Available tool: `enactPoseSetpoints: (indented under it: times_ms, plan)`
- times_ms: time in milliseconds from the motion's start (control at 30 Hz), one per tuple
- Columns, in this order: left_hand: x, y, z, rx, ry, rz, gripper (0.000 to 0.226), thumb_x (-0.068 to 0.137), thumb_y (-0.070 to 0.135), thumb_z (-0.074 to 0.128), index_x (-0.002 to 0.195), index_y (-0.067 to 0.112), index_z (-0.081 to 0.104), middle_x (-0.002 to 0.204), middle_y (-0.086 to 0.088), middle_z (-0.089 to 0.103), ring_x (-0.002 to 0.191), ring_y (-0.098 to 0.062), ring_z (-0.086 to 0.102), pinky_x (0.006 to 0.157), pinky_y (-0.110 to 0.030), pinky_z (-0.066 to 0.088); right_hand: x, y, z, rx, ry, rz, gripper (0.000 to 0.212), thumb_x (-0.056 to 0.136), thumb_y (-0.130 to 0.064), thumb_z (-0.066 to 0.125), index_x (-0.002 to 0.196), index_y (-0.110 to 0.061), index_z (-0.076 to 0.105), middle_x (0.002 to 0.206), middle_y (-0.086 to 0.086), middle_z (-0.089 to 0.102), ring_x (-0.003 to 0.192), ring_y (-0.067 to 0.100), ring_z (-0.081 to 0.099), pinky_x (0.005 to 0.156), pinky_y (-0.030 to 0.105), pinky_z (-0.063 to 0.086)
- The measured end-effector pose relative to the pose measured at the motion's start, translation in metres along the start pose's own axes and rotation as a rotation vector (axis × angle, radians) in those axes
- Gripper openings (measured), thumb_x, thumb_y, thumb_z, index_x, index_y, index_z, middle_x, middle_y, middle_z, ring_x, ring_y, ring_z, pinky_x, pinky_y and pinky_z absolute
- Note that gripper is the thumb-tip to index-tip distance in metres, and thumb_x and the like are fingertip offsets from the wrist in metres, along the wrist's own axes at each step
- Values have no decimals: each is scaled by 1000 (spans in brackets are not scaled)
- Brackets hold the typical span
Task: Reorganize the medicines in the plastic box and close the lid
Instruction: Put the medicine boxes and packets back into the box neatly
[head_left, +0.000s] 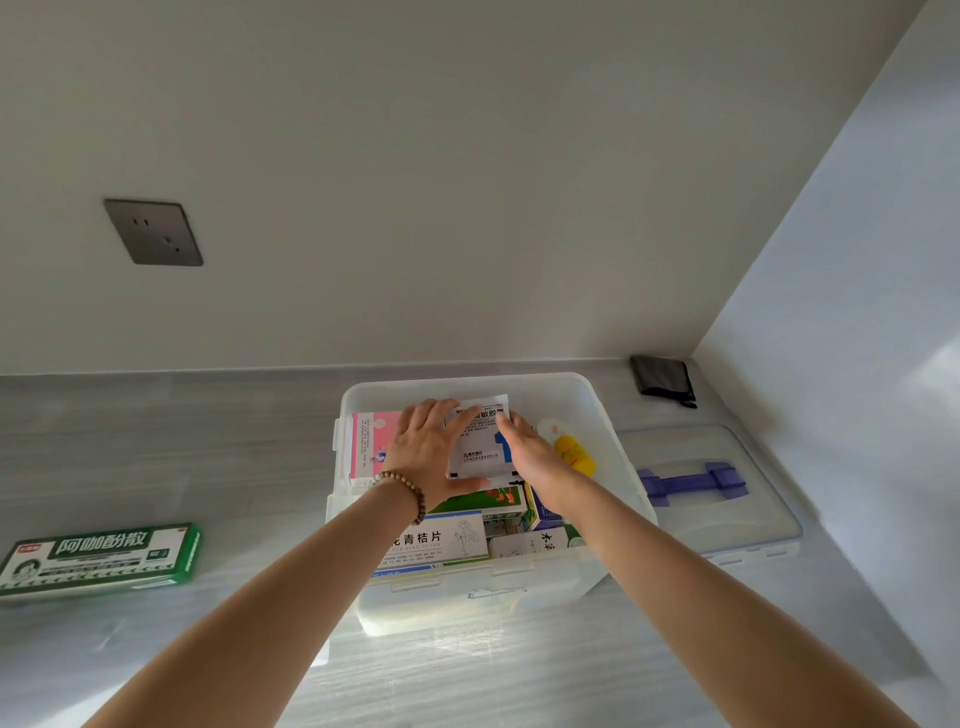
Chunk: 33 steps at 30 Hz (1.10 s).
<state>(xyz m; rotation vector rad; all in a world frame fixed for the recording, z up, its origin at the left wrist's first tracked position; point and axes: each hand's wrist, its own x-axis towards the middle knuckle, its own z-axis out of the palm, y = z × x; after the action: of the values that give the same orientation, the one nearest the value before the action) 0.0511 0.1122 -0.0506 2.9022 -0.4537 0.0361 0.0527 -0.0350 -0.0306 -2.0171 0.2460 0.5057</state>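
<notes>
A translucent plastic box stands open on the grey counter, filled with several medicine cartons. My left hand and my right hand both hold a white and blue medicine carton over the far part of the box; the left grips its left edge with the thumb under its near edge, the right lies along its right side. A pink carton stands at the box's left wall. A yellow bottle lies at the right wall. The box's lid, with a purple handle, lies flat to the right.
A green medicine carton lies on the counter at the left. A dark folded pouch sits in the back right corner against the wall. A wall socket is on the back wall. A side wall bounds the counter on the right.
</notes>
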Motion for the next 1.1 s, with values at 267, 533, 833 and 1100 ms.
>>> enactPoseSetpoints:
  times_ms: [267, 533, 833, 1100]
  plan:
    - [-5, 8, -20, -36, 62, 26, 83, 77, 67, 49, 144, 30, 17, 151, 3, 24, 140, -20, 19, 116, -38, 11, -17, -4, -37, -88, 10, -114, 65, 95, -57, 24, 150, -29, 4, 159, -4, 6, 147, 21, 9, 118, 47, 14]
    - [24, 81, -63, -91, 110, 90, 71, 85, 64, 35, 143, 24, 23, 149, 2, 28, 138, -19, 23, 114, -36, 19, -57, 16, -161, -358, 251, -297, 64, 95, -43, 43, 150, -22, 17, 157, -4, 16, 145, 14, 15, 115, 31, 15]
    - [76, 246, -36, -204, 17, 143, 75, 87, 63, 30, 145, 17, 20, 151, -1, 26, 140, -18, 20, 115, -33, 17, -83, 139, -313, -641, 313, -85, 77, 90, -55, 45, 151, -20, 12, 159, -4, 9, 146, 15, 10, 117, 31, 14]
    - [103, 308, 57, -273, -180, -135, 85, 84, 68, 31, 147, 14, 12, 154, -3, 19, 141, -22, 19, 114, -37, 22, -42, 227, -376, -594, 166, 7, 82, 87, -61, 43, 151, -22, 9, 159, -7, 6, 147, 13, 6, 118, 35, 15]
